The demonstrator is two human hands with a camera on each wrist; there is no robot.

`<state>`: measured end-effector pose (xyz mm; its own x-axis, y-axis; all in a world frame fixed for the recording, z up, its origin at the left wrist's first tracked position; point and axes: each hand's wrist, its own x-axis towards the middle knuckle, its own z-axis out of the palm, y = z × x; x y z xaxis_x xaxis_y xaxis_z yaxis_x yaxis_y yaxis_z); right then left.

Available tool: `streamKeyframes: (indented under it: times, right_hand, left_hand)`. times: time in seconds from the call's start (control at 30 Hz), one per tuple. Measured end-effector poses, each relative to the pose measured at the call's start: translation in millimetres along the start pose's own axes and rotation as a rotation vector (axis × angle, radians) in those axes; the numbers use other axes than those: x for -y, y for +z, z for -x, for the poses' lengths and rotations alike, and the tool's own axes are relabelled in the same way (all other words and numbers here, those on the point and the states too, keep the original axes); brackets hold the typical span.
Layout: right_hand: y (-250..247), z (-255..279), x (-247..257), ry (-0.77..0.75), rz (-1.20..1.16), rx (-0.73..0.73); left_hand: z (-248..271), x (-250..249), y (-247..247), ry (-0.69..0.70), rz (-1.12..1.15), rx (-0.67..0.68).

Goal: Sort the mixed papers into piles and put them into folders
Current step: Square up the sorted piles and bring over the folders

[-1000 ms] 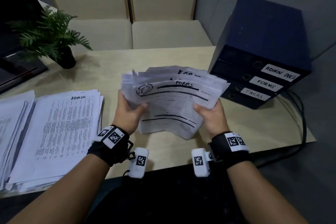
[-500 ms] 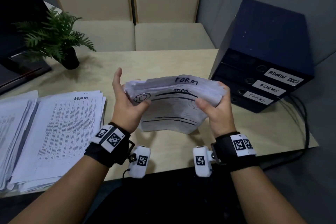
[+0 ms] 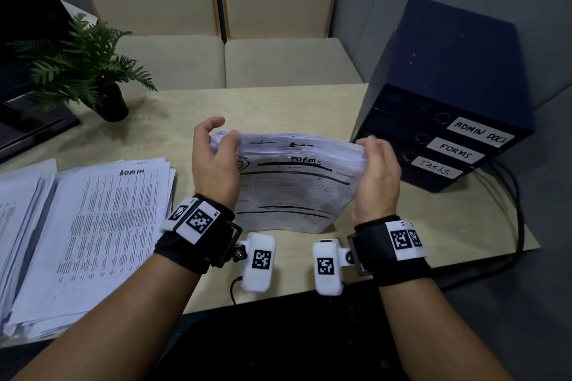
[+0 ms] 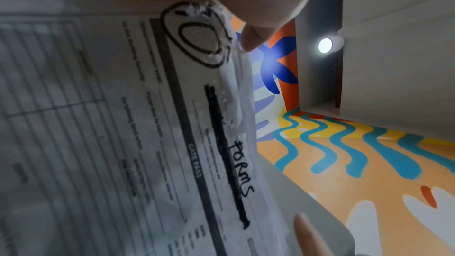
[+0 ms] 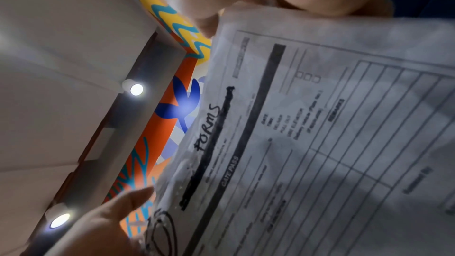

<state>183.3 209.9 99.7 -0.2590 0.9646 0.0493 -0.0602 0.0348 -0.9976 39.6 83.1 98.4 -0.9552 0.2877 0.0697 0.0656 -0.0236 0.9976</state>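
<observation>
i have both hands on the stack of forms (image 3: 294,189), which stands tilted on its long lower edge over the near middle of the table (image 3: 278,105). i cannot tell whether that edge touches the table top or sits just above it. the left hand (image 3: 213,164) grips the stack's left side, with the thumb on the near face by the top corner and the fingers curled behind. the right hand (image 3: 376,176) grips the right side, its fingers curled over the top right corner. the top sheet faces me. it is a printed form with "forms" handwritten above a thick black marker stroke and a scribbled ring in its top left corner. the wrist views show the heading "gate pass" and a ruled grid.

to the left, the admin pile (image 3: 114,226) lies flat on the table, marked "admin" at its far edge. another pile of papers (image 3: 18,219) lies just beside it at the left edge. at the far right stands a dark blue file box (image 3: 458,71) with spines labelled "admin docs", "forms" and "tasks", top to bottom. my right hand is near its lower left corner. a potted fern (image 3: 83,68) sits at the far left, and a black cable (image 3: 520,210) runs along the table's right edge.
</observation>
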Motion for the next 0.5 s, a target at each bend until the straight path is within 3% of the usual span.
streamKeyframes:
  times: [0.3, 0.4, 0.5]
  right_hand:
    - [5.1, -1.2, -3.9, -0.06, 0.119, -0.005]
    - [6.1, 0.8, -0.8, -0.06, 0.108, 0.018]
    - [-6.2, 0.9, -6.8, -0.071, -0.032, 0.145]
  left_hand:
    - [-2.2, -0.5, 3.6, 0.035, -0.004, -0.039]
    - [-2.8, 0.4, 4.5, -0.016, -0.01, -0.056]
    - [-3.2, 5.7, -4.3, -0.034, 0.108, 0.05]
